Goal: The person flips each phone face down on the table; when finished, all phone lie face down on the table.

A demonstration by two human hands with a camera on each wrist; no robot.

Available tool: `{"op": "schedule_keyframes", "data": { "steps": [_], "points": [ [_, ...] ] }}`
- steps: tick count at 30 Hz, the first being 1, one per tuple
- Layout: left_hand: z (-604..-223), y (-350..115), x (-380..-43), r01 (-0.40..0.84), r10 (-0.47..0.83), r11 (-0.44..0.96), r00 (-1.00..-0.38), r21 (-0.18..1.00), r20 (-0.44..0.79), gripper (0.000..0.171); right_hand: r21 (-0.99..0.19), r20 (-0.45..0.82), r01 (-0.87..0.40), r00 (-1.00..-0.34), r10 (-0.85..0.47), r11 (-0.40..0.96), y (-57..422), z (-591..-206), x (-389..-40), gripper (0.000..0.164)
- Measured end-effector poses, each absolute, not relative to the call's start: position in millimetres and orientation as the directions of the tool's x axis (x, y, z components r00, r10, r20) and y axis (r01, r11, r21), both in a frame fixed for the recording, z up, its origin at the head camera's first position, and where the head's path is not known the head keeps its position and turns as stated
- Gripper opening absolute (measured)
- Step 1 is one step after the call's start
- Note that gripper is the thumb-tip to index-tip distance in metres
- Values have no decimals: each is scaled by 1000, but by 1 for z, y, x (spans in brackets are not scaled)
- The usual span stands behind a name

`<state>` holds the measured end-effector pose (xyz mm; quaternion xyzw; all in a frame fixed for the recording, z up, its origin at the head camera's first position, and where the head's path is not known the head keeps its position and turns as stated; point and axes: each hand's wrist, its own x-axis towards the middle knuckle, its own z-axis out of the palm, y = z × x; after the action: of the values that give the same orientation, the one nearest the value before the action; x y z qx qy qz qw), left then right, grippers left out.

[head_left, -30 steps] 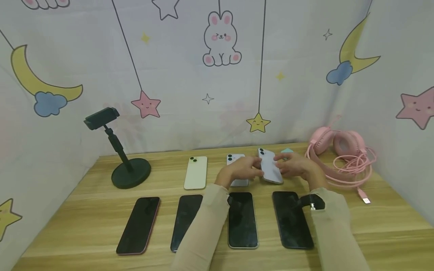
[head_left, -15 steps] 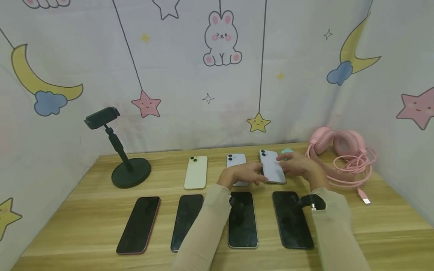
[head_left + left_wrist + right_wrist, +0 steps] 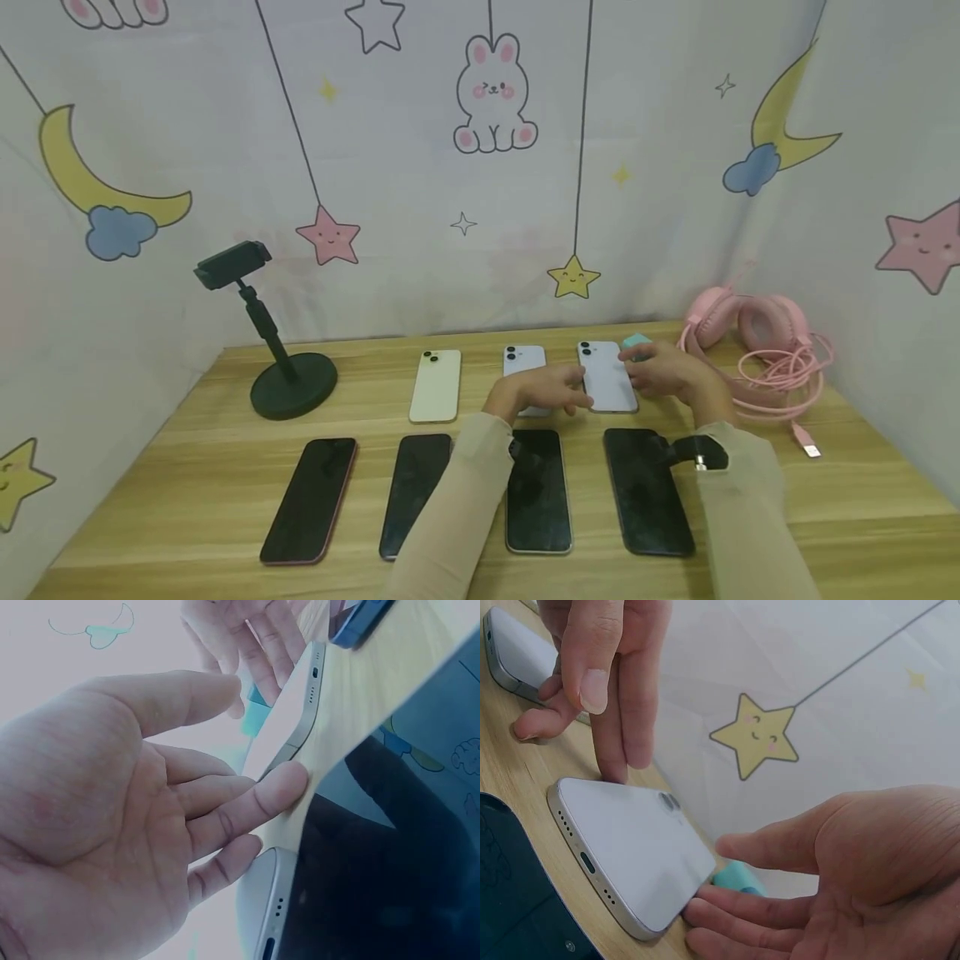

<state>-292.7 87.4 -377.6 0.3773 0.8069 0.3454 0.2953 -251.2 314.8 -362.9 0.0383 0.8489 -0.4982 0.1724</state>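
A pale lavender smartphone (image 3: 609, 382) lies flat, camera side up, at the back right of the table. My left hand (image 3: 545, 389) is at its left, fingers loosely extended with the tips close to the phone's edge. On the other side, my right hand (image 3: 663, 372) has relaxed, spread fingers, with the tips right at the phone's right edge in the right wrist view. A second pale smartphone (image 3: 524, 358) lies face down, partly hidden by my left hand. Farther left is a cream-yellow smartphone (image 3: 436, 386), also face down.
In the front row, several smartphones lie screen up, one pink-edged (image 3: 310, 500) at the left. A black phone stand (image 3: 292, 385) is at the back left. Pink headphones (image 3: 772, 333) with a coiled cable sit at the back right, beside a small turquoise object (image 3: 636, 340).
The lavender smartphone, tilted between both hands earlier, now lies flat and straighter in the row. My left fingers have loosened and moved down along its edge; the right hand stays beside it.
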Motion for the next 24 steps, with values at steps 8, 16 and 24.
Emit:
{"op": "schedule_keyframes", "data": {
  "steps": [8, 16, 24],
  "points": [
    [-375, 81, -295, 399, 794, 505, -563, 765, -230, 65, -810, -307, 196, -945, -115, 553, 316, -361, -251, 48],
    [-361, 64, -298, 466, 797, 450, -594, 762, -107, 59, -817, -246, 127, -959, -140, 563, 308, -351, -248, 47],
    [-346, 44, -295, 481, 790, 405, -613, 778, -32, 64, -844, -221, 96, -958, -181, 527, 293, -341, -247, 50]
  ]
}}
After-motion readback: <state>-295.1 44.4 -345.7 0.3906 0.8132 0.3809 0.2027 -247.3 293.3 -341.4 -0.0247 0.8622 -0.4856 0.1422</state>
